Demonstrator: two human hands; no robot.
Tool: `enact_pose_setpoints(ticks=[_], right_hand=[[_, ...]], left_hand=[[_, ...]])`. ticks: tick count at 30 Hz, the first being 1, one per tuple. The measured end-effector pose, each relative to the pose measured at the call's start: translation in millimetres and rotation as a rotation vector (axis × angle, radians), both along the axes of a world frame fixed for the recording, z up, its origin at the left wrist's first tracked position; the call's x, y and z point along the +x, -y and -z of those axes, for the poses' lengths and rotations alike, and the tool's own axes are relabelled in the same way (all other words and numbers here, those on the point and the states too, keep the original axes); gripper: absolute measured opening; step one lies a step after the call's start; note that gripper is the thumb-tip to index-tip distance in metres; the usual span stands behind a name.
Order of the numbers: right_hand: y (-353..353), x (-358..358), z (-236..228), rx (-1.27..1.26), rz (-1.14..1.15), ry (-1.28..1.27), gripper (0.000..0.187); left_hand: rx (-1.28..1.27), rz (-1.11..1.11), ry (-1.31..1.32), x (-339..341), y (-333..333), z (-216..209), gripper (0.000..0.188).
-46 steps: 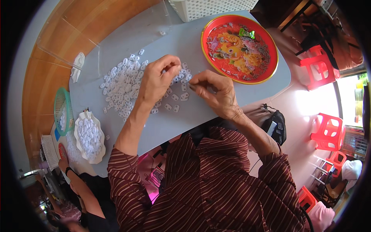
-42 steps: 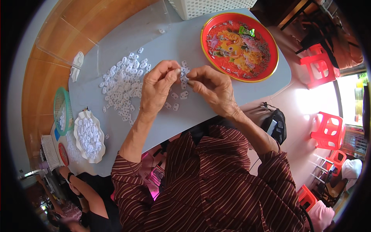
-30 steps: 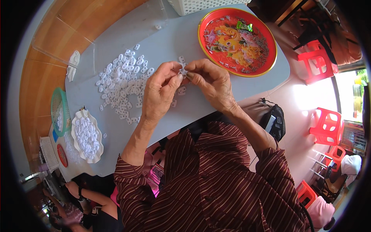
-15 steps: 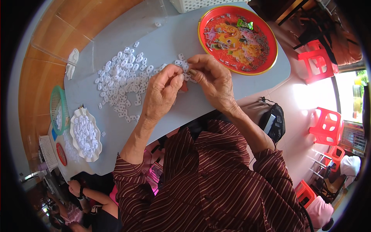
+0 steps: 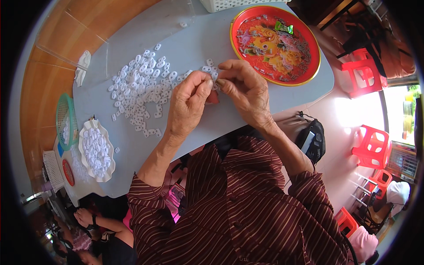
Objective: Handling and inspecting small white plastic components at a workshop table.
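Red stools (image 5: 372, 148) stand at right — a black bag (image 5: 316, 149) nearer; a crumpled white wad (image 5: 81, 68) lies left.

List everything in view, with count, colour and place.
Table: one, grey, centre.
Dish: one, white, table's left end.
Small pieces: many, white, mid-table and in the dish.
Tray: one, red, upper right of the table.
Pins: many, grey, in the tray.
Packet: one, green, in the tray.
Round basket: one, green, left of the dish.
Box baskets: two, white, top edge and far left.
Cloth: one, white, upper left.
Stools: at least four, red, right.
Bag: one, black, floor at right.
Co-worker: at least one, dark clothing, lower left.
Shirt: one, dark red striped, bottom centre.
Left hand: one, bare, mid-table.
Right hand: one, bare, near the tray.
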State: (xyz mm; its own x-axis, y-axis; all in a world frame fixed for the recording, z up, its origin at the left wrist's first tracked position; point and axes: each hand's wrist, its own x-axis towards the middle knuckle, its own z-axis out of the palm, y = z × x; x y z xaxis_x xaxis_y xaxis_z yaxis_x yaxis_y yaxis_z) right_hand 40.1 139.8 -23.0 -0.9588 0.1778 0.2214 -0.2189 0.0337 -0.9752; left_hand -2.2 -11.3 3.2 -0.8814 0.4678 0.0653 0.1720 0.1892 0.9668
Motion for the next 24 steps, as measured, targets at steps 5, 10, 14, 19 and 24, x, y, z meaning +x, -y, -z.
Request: enact_pose_setpoints(ticks=[5, 10, 14, 19, 24], right_hand=[[2.7, -2.4, 2.6, 0.049, 0.082, -0.072, 0.024], [3.1, -0.1, -2.2, -0.007, 0.034, -0.017, 0.013], [1.5, 0.3, -0.7, -0.017, 0.02, -0.001, 0.01], [2.5, -1.6, -2.5, 0.162, 0.088, -0.024, 0.015], [0.6, -1.4, -8.0, 0.222, 0.073, 0.038, 0.017]], left_hand=[[0.028, -0.03, -0.041, 2.6, -3.6, 6.4, 0.014], [0.041, -0.047, -0.048, 2.0, -3.4, 5.9, 0.014], [0.047, -0.01, -0.02, 0.9, -2.1, 5.9, 0.014], [0.067, -0.026, -0.112, 3.3, -3.7, 8.1, 0.013], [0.08, -0.024, -0.056, 4.2, -3.8, 11.2, 0.013]])
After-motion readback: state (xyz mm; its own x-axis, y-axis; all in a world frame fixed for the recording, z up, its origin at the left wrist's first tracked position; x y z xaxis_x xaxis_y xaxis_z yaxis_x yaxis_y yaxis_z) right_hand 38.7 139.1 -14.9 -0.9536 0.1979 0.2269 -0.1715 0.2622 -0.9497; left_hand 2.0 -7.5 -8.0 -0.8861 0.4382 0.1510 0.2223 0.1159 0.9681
